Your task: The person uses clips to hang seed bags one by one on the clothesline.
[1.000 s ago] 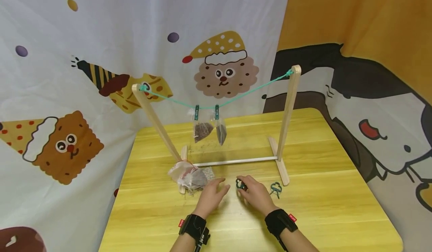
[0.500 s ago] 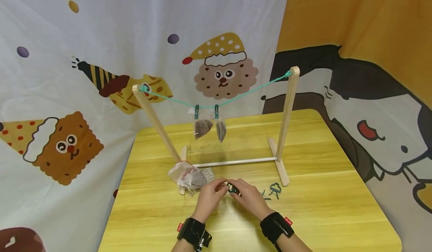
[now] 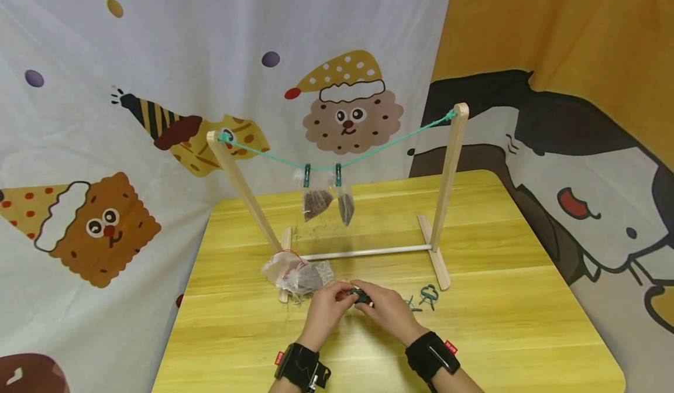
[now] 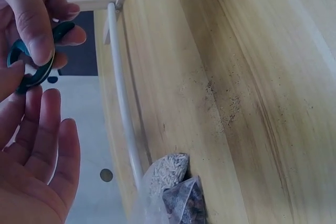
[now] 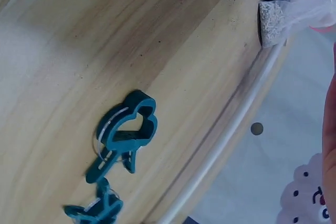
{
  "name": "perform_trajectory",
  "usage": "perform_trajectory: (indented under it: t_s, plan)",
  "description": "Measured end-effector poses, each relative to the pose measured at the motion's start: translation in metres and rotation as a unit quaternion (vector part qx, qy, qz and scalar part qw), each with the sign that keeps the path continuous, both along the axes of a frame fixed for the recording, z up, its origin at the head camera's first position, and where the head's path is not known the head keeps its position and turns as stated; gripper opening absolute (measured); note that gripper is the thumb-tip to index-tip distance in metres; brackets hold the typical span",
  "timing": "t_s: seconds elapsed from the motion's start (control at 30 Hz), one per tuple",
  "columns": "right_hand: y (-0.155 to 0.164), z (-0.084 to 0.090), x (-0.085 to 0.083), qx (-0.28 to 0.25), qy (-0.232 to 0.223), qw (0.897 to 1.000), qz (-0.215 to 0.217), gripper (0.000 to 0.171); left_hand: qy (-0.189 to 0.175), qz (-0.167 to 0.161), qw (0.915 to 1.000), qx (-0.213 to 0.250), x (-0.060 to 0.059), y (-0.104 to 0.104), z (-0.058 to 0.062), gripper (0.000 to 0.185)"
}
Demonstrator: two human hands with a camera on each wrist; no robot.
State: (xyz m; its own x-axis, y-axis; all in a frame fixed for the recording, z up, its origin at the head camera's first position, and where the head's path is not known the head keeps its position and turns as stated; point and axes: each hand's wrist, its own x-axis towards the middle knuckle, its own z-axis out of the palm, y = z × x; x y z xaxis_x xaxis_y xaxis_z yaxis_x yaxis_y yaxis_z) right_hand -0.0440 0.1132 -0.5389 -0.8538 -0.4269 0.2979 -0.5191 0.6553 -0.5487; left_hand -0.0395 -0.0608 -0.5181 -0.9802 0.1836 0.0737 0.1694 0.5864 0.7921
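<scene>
Both hands (image 3: 358, 306) pinch a green clip (image 3: 361, 295), bare table (image 3: 526, 323) rightward

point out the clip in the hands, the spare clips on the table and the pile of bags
held clip (image 3: 361, 295), head view, its green body between the fingertips
spare clips (image 3: 429, 295), head view, the looped end of the right-hand clip
pile of bags (image 3: 292, 275), head view, the clear plastic on top

head: high, forward-down | wrists: close, share table (image 3: 474, 323)
</scene>
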Motion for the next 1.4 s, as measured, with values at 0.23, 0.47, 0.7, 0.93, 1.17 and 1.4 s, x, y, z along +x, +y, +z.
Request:
perform_trajectory:
  t_s: [0.23,0.47,0.7,0.93,1.17,1.4]
  plan:
    - [0.007,-0.005,-0.001,-0.077,-0.162,0.984,0.015,0.043,-0.001,0.016,0.9998,0.008,0.004,-0.003,0.004,0.02]
    - [0.014,-0.002,0.0,-0.226,-0.305,0.924,0.045,0.036,0.005,0.034,0.9983,0.047,0.008,-0.001,0.006,0.018]
    - [0.014,-0.002,0.0,-0.292,-0.335,0.895,0.035,0.057,0.072,0.045,0.9947,0.058,0.01,0.005,0.009,0.016]
    - [0.015,-0.009,0.0,-0.326,-0.378,0.866,0.027,0.063,0.118,0.047,0.9898,0.064,0.011,0.006,0.004,0.013]
    - [0.016,-0.014,0.0,-0.378,-0.398,0.834,0.049,0.056,0.132,0.049,0.9878,0.067,0.011,0.005,0.002,0.013]
    - [0.013,-0.013,0.006,-0.414,-0.368,0.832,0.02,0.049,0.132,0.039,0.9881,0.069,0.012,0.005,-0.003,0.014]
